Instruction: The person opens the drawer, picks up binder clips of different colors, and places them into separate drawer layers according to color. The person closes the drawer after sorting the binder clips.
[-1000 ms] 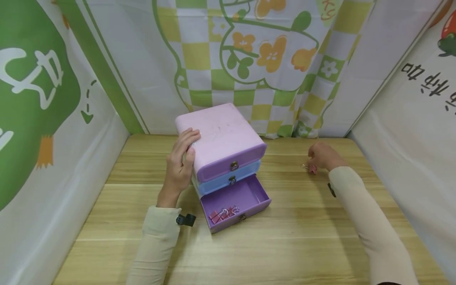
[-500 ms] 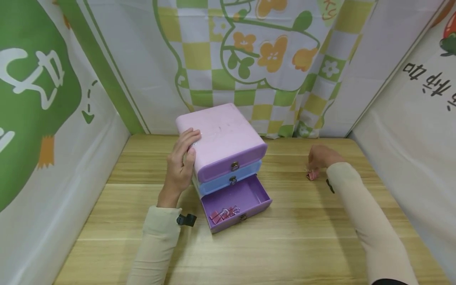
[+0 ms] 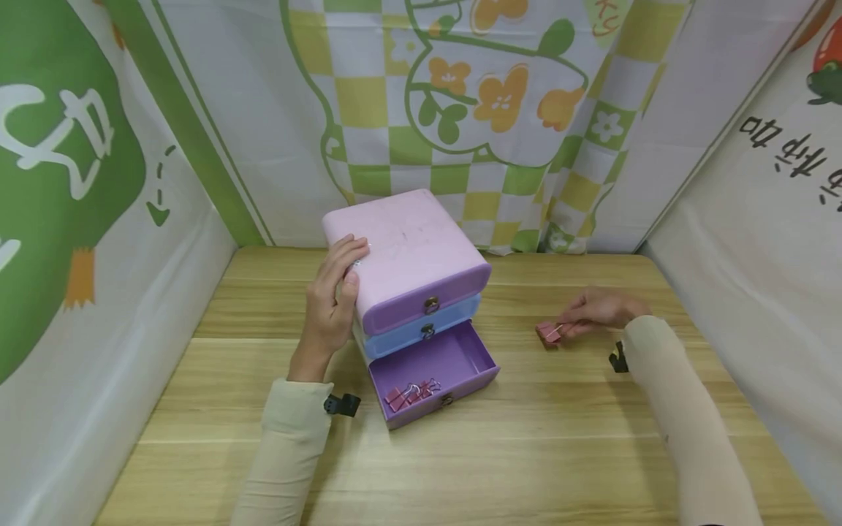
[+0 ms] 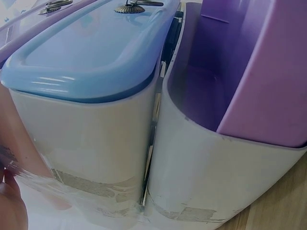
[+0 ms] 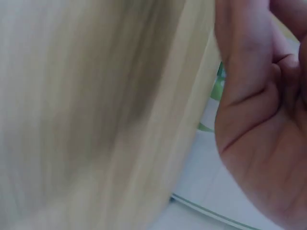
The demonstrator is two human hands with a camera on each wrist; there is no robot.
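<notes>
My left hand (image 3: 334,292) rests on the left edge and top of a small chest of drawers (image 3: 408,241) with a pink top. Its bottom purple drawer (image 3: 454,358) is pulled out, and pink binder clips (image 3: 411,394) lie at that drawer's front left. To the right of the chest, my right hand (image 3: 601,307) pinches a pink binder clip (image 3: 549,333) by its wire handle, low over the table. In the right wrist view the palm and thumb (image 5: 259,110) show, while the clip is out of sight.
Above the drawer, the blue drawer front (image 3: 424,325) and the top purple front (image 3: 395,310) are closed. The wooden table (image 3: 526,453) carries the chest. Behind hangs a checked curtain (image 3: 368,102); printed cloth walls (image 3: 743,197) stand at both sides.
My right hand has turned and moved toward the chest and slightly nearer, bringing the binder clip left. The left hand and the chest have stayed where they were.
</notes>
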